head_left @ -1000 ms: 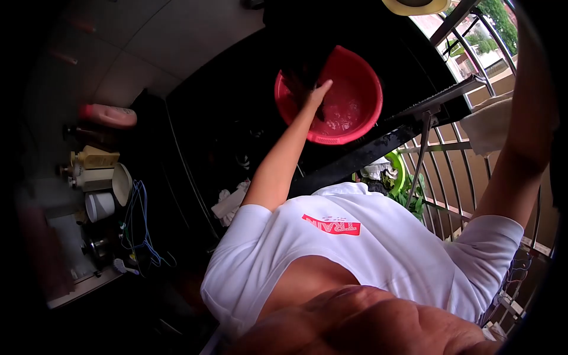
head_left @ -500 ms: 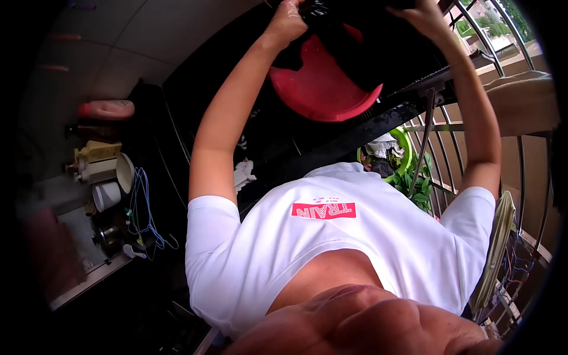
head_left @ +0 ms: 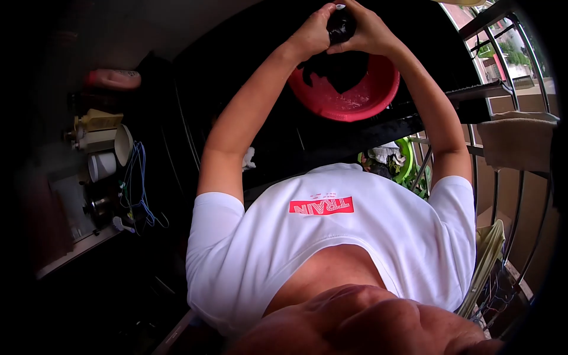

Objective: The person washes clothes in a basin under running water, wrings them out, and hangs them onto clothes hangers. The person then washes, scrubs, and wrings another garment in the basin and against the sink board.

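Observation:
My left hand (head_left: pixel 312 32) and my right hand (head_left: pixel 370 31) are close together at the top of the view, closed around a bunched, wet-looking black cloth (head_left: pixel 341 27). Part of the fingers is cut off by the upper frame edge. Directly below them stands a red basin (head_left: pixel 346 113) with some wet, whitish foam or water on its inside. More dark material (head_left: pixel 319 77) hangs or lies over the basin's left side; whether it joins the bundle I cannot tell.
Bottles (head_left: pixel 115 79), a white cup (head_left: pixel 102 166) and blue hangers (head_left: pixel 137 180) are on the left. A green tub (head_left: pixel 406 158) holding cloths sits beyond the dark counter edge. Metal railings (head_left: pixel 520 195) with a draped towel (head_left: pixel 515 141) run along the right.
My right hand has come left to meet my left hand, and both now hold the black bundle over the basin. More of the basin's wet inside shows.

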Tool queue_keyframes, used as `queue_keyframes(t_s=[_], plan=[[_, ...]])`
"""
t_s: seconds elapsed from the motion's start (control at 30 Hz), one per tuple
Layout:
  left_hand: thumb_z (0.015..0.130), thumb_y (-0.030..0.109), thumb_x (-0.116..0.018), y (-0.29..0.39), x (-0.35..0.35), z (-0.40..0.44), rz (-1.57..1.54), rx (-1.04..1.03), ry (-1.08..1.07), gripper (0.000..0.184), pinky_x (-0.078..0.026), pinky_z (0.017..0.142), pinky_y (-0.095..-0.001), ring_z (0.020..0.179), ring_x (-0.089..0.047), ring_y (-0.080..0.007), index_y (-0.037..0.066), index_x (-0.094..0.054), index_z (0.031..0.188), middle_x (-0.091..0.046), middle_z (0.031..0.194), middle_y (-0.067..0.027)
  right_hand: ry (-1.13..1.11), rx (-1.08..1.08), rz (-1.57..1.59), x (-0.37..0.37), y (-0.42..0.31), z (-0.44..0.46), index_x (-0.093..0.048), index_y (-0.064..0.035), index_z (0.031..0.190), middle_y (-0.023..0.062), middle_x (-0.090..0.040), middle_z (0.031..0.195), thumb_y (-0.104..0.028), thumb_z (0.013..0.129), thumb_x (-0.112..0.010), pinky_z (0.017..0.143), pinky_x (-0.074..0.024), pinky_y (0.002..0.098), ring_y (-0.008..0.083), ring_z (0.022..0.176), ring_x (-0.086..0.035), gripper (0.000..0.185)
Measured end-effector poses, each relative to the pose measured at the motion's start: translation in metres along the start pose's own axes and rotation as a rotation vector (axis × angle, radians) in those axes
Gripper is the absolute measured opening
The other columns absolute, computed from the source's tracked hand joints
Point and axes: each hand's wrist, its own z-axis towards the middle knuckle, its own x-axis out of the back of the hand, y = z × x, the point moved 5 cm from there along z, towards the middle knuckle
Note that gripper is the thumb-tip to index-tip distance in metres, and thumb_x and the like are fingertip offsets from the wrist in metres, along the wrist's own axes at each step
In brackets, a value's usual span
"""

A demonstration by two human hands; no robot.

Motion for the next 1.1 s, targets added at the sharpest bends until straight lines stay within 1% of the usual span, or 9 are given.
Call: queue_keyframes(t_s=[0.2, 0.4, 0.5, 0.6, 0.67, 0.77, 0.83, 0.93, 1.1], plan=[[0.073, -0.001, -0.063, -0.028, 0.024, -0.019, 0.677, 0.014, -0.18, 0.06, -0.044, 0.095, -0.0337, 0.114, -0.051, -0.0264, 0.004, -0.046, 0.13, -0.052, 0.117, -0.0128, 0.106, 0.071, 0.129, -0.03, 0.009, -0.011, -0.057, -0.0076, 0.104, 0.0091, -0.061, 0.094, -0.027, 0.058, -0.082, 0.074, -0.0495, 0.0362, 0.0278, 0.086, -0.062, 0.056], [0.071, -0.004, -0.056, -0.062, 0.034, -0.041, -0.102, 0.276, 0.011, 0.042, -0.049, 0.069, -0.0235, 0.076, -0.058, -0.0122, -0.008, -0.056, 0.112, -0.06, 0.094, -0.0074, -0.007, 0.15, 0.118, -0.062, 0.006, -0.004, -0.053, -0.0105, 0.109, 0.0087, -0.058, 0.097, -0.038, 0.057, -0.084, 0.073, -0.0499, 0.0368, 0.0282, 0.085, -0.061, 0.067], [0.076, -0.001, -0.057, -0.08, 0.022, -0.056, -0.574, 0.325, 0.038, 0.039, -0.051, 0.075, -0.0251, 0.087, -0.061, -0.0162, -0.009, -0.053, 0.114, -0.061, 0.098, -0.0127, -0.014, -0.033, -0.097, -0.069, 0.005, -0.003, -0.056, -0.0093, 0.099, 0.0079, -0.061, 0.092, -0.044, 0.06, -0.08, 0.066, -0.05, 0.0385, 0.0293, 0.08, -0.063, 0.058], [0.084, 0.011, -0.054, -0.105, 0.015, -0.076, -1.189, 0.337, 0.446, 0.032, -0.053, 0.081, -0.0427, 0.089, -0.061, -0.0273, -0.002, -0.049, 0.113, -0.058, 0.103, -0.0167, -0.08, -0.11, -0.066, -0.071, 0.022, -0.001, -0.058, -0.0085, 0.094, 0.0064, -0.063, 0.089, -0.043, 0.062, -0.079, 0.065, -0.0502, 0.0384, 0.0276, 0.077, -0.063, 0.051], [0.089, 0.023, -0.045, -0.171, 0.004, -0.111, -0.871, 0.68, 0.716, 0.038, -0.046, 0.092, -0.0492, 0.108, -0.054, -0.0336, 0.002, -0.047, 0.121, -0.053, 0.116, -0.0208, 0.005, 0.079, -0.029, -0.062, 0.015, -0.003, -0.058, -0.0057, 0.087, 0.0059, -0.061, 0.083, -0.028, 0.066, -0.08, 0.066, -0.0495, 0.0328, 0.0247, 0.074, -0.061, 0.038], [0.086, 0.044, -0.053, -0.201, -0.052, -0.156, -1.115, 1.102, 0.526, 0.052, -0.053, 0.08, -0.0496, 0.1, -0.057, -0.0334, 0.007, -0.047, 0.123, -0.053, 0.112, -0.016, -0.183, 0.228, -0.066, -0.044, -0.023, -0.005, -0.057, -0.0075, 0.086, 0.0049, -0.057, 0.092, -0.025, 0.063, -0.08, 0.064, -0.0489, 0.0344, 0.0264, 0.077, -0.06, 0.037], [0.087, 0.044, -0.053, -0.183, -0.064, -0.148, -1.357, 0.891, 0.226, 0.053, -0.054, 0.078, -0.0491, 0.098, -0.058, -0.0325, 0.007, -0.046, 0.124, -0.053, 0.113, -0.0149, -0.261, 0.408, -0.16, -0.04, -0.059, -0.013, -0.057, -0.0114, 0.085, 0.0039, -0.057, 0.098, -0.025, 0.062, -0.078, 0.065, -0.0482, 0.0351, 0.0245, 0.077, -0.059, 0.034], [0.087, 0.044, -0.053, -0.163, -0.069, -0.116, -1.654, 0.472, 0.318, 0.051, -0.054, 0.079, -0.0466, 0.098, -0.059, -0.0303, 0.007, -0.047, 0.122, -0.054, 0.11, -0.0129, -0.333, 0.646, -0.238, -0.054, -0.1, -0.04, -0.056, -0.0155, 0.083, 0.002, -0.057, 0.101, -0.024, 0.063, -0.073, 0.069, -0.047, 0.0349, 0.0226, 0.075, -0.055, 0.027], [0.088, 0.042, -0.054, -0.16, -0.074, -0.108, -1.683, 0.302, 0.571, 0.048, -0.054, 0.08, -0.0424, 0.098, -0.059, -0.0266, 0.007, -0.05, 0.12, -0.057, 0.107, -0.0095, -0.401, 0.698, -0.157, -0.087, -0.114, -0.088, -0.055, -0.0157, 0.081, 0.0001, -0.057, 0.102, -0.023, 0.064, -0.071, 0.07, -0.0462, 0.0365, 0.0215, 0.074, -0.051, 0.024]])
